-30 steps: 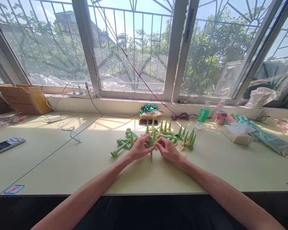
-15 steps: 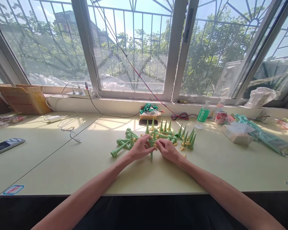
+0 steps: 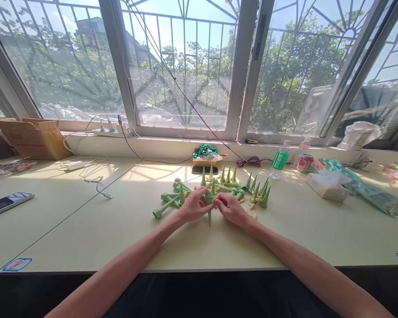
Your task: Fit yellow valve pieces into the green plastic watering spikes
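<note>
My left hand [image 3: 195, 206] is closed around a green plastic plant-watering spike [image 3: 210, 218], whose pointed end hangs downward below the fingers. Close beside it, my right hand [image 3: 232, 209] pinches a small yellow valve piece [image 3: 214, 200] against the spike's side; the fingertips partly hide it. Behind the hands, several green spikes stand point up, such as one standing spike [image 3: 265, 197] on the right. Others lie on their sides at the left, among them a lying spike [image 3: 162, 209]. Small yellow pieces [image 3: 252, 205] are scattered among them.
A black phone [image 3: 204, 169] lies before a small box with green strands [image 3: 205, 154]. Toward the right stand a bottle [image 3: 280, 160], a can [image 3: 304, 163] and a tissue pack [image 3: 328, 183]. At the left are a cable [image 3: 99, 187], another phone [image 3: 8, 203] and a cardboard box [image 3: 33, 139].
My right hand has shifted slightly left, bringing its fingertips against the spike. My left hand keeps its hold nearly unmoved.
</note>
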Demonstrator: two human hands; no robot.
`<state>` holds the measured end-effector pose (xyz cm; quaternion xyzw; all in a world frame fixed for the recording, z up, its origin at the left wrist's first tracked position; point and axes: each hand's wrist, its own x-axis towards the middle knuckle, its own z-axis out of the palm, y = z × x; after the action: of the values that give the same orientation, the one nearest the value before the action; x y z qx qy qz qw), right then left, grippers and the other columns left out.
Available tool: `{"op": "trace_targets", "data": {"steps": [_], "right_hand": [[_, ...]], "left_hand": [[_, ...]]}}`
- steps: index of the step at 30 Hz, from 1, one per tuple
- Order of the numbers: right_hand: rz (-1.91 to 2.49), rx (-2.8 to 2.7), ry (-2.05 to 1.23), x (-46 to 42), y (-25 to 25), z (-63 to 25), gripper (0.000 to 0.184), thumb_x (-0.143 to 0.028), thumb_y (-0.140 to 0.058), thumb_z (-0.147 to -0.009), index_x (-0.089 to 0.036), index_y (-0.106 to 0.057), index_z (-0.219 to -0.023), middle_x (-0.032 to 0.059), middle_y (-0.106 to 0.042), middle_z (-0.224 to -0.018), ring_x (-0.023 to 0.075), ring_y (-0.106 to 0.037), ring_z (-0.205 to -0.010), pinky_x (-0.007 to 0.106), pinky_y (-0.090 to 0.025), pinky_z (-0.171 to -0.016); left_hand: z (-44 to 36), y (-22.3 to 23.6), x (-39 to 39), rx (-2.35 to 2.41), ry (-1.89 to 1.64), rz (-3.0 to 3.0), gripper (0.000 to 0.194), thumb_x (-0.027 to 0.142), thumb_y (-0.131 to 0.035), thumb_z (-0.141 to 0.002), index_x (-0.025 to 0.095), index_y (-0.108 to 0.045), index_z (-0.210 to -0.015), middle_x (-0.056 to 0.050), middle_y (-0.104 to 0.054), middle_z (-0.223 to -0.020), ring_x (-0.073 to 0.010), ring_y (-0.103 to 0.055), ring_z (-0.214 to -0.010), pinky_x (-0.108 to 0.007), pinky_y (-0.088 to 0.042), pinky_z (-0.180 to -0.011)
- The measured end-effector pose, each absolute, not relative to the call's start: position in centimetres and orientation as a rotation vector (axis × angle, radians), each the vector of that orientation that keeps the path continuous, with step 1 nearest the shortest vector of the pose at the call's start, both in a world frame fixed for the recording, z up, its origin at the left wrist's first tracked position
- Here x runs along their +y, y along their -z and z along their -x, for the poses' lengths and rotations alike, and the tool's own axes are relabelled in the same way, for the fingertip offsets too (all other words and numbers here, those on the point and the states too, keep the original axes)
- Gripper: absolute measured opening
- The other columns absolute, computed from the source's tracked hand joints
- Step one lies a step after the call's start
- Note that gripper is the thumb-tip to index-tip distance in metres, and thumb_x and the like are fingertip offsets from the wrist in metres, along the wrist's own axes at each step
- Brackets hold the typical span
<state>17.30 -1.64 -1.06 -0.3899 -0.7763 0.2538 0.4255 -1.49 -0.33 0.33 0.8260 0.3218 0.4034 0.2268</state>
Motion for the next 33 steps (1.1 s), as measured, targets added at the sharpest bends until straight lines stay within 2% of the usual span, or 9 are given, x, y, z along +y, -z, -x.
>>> {"op": "trace_targets", "data": {"steps": [5,10,24,28,33], "right_hand": [[0.971,-1.949,-0.558,-1.63,1.01,-17.26,0.039,-0.039,-0.043,-0.096,-0.02,-0.041,-0.062,-0.003,-0.041,-0.057,0.0121,-0.036,-0.055,0.026,-0.027,-0.054],[0.945,-1.968,-0.559,-1.64,0.98,-17.29,0.047,-0.047,-0.039,-0.099,-0.019,-0.043,-0.061,-0.0024,-0.043,-0.057,0.0121,-0.038,-0.055,0.026,-0.028,-0.054],[0.961,-1.967,-0.558,-1.33,1.48,-17.22,0.052,-0.051,-0.034,-0.1,-0.019,-0.044,-0.06,-0.0017,-0.046,-0.056,0.0119,-0.04,-0.054,0.025,-0.03,-0.056],[0.981,-1.956,-0.565,-1.39,1.29,-17.19,0.05,-0.049,-0.036,-0.099,-0.019,-0.044,-0.06,-0.0021,-0.044,-0.055,0.0123,-0.04,-0.054,0.026,-0.032,-0.056],[1.005,-1.918,-0.558,-1.44,1.34,-17.26,0.036,-0.041,-0.047,-0.095,-0.019,-0.05,-0.068,-0.0023,-0.047,-0.059,0.0121,-0.04,-0.055,0.025,-0.03,-0.054]], "left_hand": [[1.51,-0.34,-0.42,0.898,-1.108,-2.283,0.032,0.039,-0.068,-0.08,0.016,-0.058,-0.099,-0.003,-0.055,-0.091,-0.0096,-0.06,-0.062,-0.02,-0.052,-0.05],[1.54,-0.29,-0.4,0.882,-1.103,-2.291,0.031,0.038,-0.069,-0.081,0.017,-0.058,-0.101,-0.004,-0.056,-0.093,-0.0099,-0.06,-0.061,-0.021,-0.051,-0.049],[1.49,-0.43,-0.54,0.88,-1.082,-2.304,0.03,0.036,-0.069,-0.08,0.017,-0.057,-0.1,-0.004,-0.054,-0.097,-0.0094,-0.06,-0.061,-0.021,-0.051,-0.049],[1.45,-0.34,-0.37,0.893,-1.106,-2.305,0.031,0.037,-0.07,-0.08,0.017,-0.057,-0.101,-0.004,-0.054,-0.096,-0.009,-0.06,-0.061,-0.02,-0.051,-0.049],[1.46,-0.32,-0.18,0.935,-1.12,-2.282,0.029,0.036,-0.069,-0.081,0.016,-0.058,-0.1,-0.003,-0.053,-0.094,-0.0086,-0.06,-0.06,-0.021,-0.051,-0.051]]}}
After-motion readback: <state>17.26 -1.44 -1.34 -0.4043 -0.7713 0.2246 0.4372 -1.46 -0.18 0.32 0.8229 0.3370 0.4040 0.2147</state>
